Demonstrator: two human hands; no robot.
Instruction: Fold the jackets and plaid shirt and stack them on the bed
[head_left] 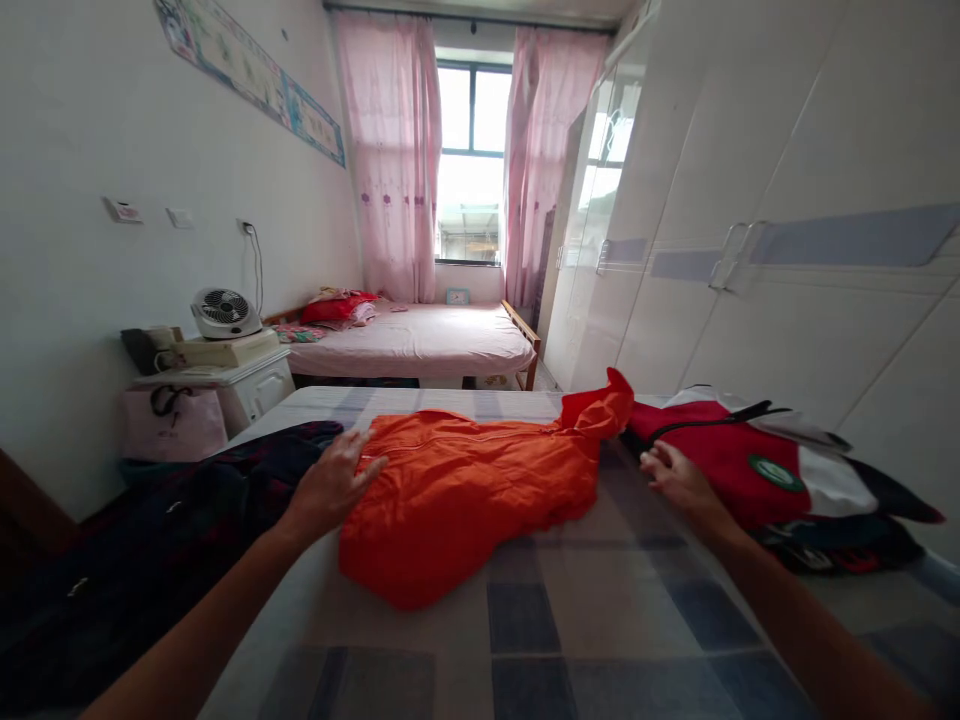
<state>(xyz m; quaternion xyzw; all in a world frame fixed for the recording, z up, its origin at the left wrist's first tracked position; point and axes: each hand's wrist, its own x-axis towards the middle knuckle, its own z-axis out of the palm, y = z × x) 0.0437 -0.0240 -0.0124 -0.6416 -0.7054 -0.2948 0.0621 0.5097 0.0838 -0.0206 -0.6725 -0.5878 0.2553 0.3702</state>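
Observation:
An orange jacket (457,470) lies folded and wrinkled on the checked bedsheet (525,615), its hood (600,408) pointing to the upper right. My left hand (337,480) is at the jacket's left edge, fingers spread and stretched out over the fabric; none of it is gripped. Just right of the hood, my right hand (675,478) hovers with its fingers curled in and no cloth visible in them. Beside it is a red and white jacket (720,460) with a dark zip edge and a green round badge. Dark clothing (847,548) lies beneath that jacket.
A dark patterned garment (195,510) spreads over the bed's left side. Beyond are a white cabinet (259,392) with a fan (225,312), a pink bag (174,425) and a second bed (442,335). White wardrobes (750,150) line the right.

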